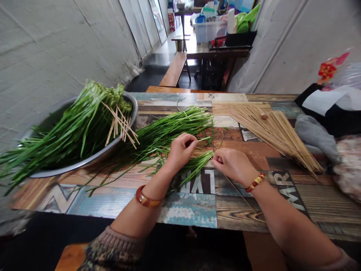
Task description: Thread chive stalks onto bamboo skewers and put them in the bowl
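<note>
My left hand (182,151) is closed in a pinch over the table, with a green chive stalk (204,139) sticking out past its fingertips. Just to its right, my right hand (232,165) is closed on a thin bamboo skewer (239,194), which slants down toward the table's near edge. At that hand's fingertips lie the pale ends of a small bunch of chives (199,162); whether the skewer passes through them is hidden by the fingers. Behind my left hand spreads a larger loose pile of chives (175,126).
A metal basin (134,109) at left holds many chives (84,116), with several skewered ends (121,126) at its rim. Loose bamboo skewers (278,135) fan out at right, near a grey cloth (314,133) and a filled plastic bag (349,165). A bench (175,69) stands beyond the patterned table (188,214).
</note>
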{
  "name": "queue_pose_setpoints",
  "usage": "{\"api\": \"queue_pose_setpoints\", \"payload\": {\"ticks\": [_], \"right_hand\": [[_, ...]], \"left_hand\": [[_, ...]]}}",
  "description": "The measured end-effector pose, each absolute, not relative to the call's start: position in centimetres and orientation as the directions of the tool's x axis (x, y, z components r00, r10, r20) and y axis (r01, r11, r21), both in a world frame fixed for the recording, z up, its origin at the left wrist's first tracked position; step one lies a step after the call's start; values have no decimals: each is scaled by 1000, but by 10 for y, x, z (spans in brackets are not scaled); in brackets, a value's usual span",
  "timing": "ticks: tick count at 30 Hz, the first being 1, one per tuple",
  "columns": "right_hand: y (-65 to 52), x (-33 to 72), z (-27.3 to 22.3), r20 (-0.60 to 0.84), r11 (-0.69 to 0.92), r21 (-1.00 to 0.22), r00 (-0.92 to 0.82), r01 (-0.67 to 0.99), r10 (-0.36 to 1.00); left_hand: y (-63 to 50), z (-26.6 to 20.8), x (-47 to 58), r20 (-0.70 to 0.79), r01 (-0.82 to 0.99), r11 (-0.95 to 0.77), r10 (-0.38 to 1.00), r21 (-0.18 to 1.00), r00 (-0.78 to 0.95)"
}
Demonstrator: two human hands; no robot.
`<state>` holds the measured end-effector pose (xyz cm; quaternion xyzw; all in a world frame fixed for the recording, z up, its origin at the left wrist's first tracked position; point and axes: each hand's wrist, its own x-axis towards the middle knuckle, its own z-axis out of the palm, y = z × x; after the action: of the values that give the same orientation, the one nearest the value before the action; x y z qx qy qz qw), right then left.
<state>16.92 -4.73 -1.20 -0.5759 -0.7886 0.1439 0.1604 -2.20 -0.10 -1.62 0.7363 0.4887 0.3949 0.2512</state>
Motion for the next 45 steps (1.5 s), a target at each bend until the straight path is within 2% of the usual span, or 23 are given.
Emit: {"api": "queue_pose_setpoints", "payload": {"ticks": [3,5,7,11,14,16,22,30,45], "right_hand": [[-44,167,-15,82,239,-599,-238,765,968],[-43,166,-17,55,182,-776,-223,604,973],[-43,163,-19,-2,82,-905,-196,418,981],[-44,152,-22,-123,-106,-988,-152,113,981],[-45,147,-24,-112,-113,-994,-139,-4,984],[-45,146,-25,-87,-89,-996,-132,-8,987],[-47,147,-25,-19,0,-991,-142,133,990],[-46,146,-29,3,18,-990,-101,140,995],[-45,147,-29,-7,10,-986,-95,169,995]], "left_hand": [[0,-18,-21,309,477,-366,930,799,198],[1,-19,-21,274,442,-325,945,836,177],[1,-19,-21,225,389,-269,962,881,157],[0,-16,-21,133,285,-171,980,943,148],[-1,-14,-20,90,222,-124,984,967,154],[-2,-14,-19,77,192,-108,984,975,158],[-4,-13,-19,78,168,-111,979,980,188],[-5,-12,-19,72,183,-125,959,975,273],[-8,-9,-17,-7,87,-18,961,996,276]]}}
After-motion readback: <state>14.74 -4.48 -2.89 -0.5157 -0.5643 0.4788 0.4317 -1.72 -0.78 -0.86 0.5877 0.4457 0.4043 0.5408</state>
